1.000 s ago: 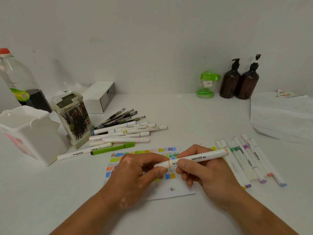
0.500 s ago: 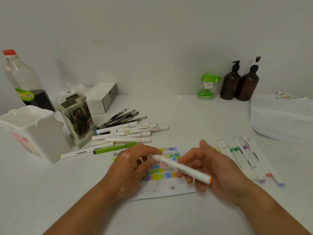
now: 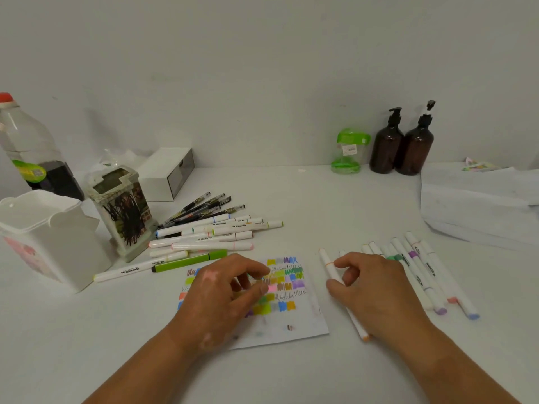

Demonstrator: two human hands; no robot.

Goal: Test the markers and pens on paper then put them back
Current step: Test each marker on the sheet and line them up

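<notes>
A white marker with orange ends [image 3: 327, 262] lies on the table just right of the test paper [image 3: 294, 322], which is covered in colour swatches. My right hand [image 3: 376, 290] is over it, thumb and curled fingers around its middle. My left hand [image 3: 224, 293] hovers on the paper with loosely curled fingers and holds nothing. A row of several white markers [image 3: 420, 266] lies to the right of my right hand. A pile of markers [image 3: 210, 233] and dark pens [image 3: 201, 208] lies left of the paper, with a green pen [image 3: 189, 262] in front.
At the left stand a white holder box [image 3: 46, 237], a decorated pen holder [image 3: 122, 211], a bottle [image 3: 26, 150] and a small white box [image 3: 169, 173]. A green jar [image 3: 348, 151] and two brown pump bottles [image 3: 402, 144] stand at the back. Folded white sheets [image 3: 478, 205] lie at right.
My right hand carried the orange marker away from my left hand and laid it down right of the paper, beside the marker row. My left hand let go and stayed over the paper.
</notes>
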